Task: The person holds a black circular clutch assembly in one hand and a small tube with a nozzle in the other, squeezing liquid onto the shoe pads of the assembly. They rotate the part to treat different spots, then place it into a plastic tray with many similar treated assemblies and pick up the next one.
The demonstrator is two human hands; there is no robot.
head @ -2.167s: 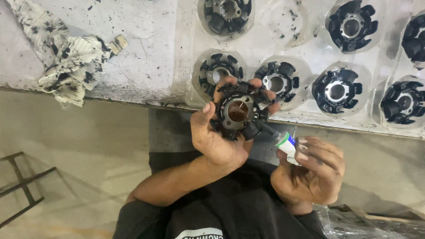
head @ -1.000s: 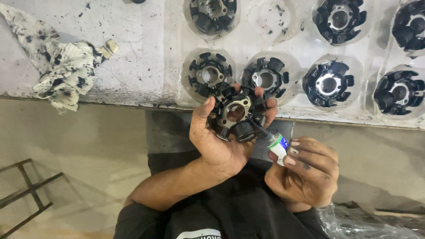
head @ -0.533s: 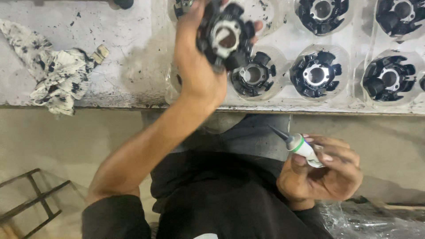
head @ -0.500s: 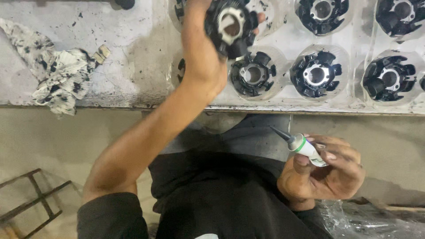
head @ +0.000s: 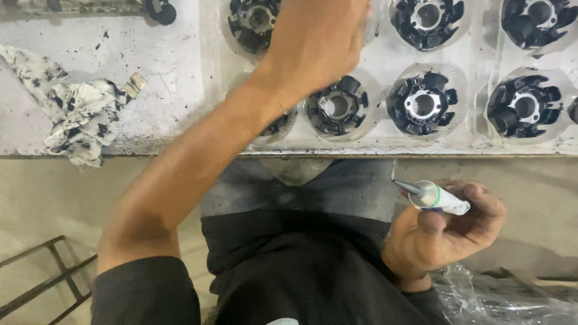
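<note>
My left hand (head: 319, 36) reaches up over a pocket in the upper row of a white moulded tray (head: 385, 143); its back faces me and whatever is under the fingers is hidden. Black round wound parts sit in the neighbouring pockets, one (head: 337, 108) just below the hand and another (head: 423, 103) to its right. My right hand (head: 448, 235) stays low near my lap, closed around a small white tube (head: 436, 198) with a green band and a thin nozzle pointing left.
A dirty crumpled rag (head: 78, 117) lies on the stained white bench at left, with a small beige scrap (head: 135, 83) beside it. More black parts (head: 522, 108) fill the tray's right side. A metal frame (head: 54, 283) stands on the floor lower left; clear plastic (head: 500, 301) lies lower right.
My left hand carried the black round part up from in front of my chest to the tray's upper row, and now covers it. The right hand has stayed low with the tube.
</note>
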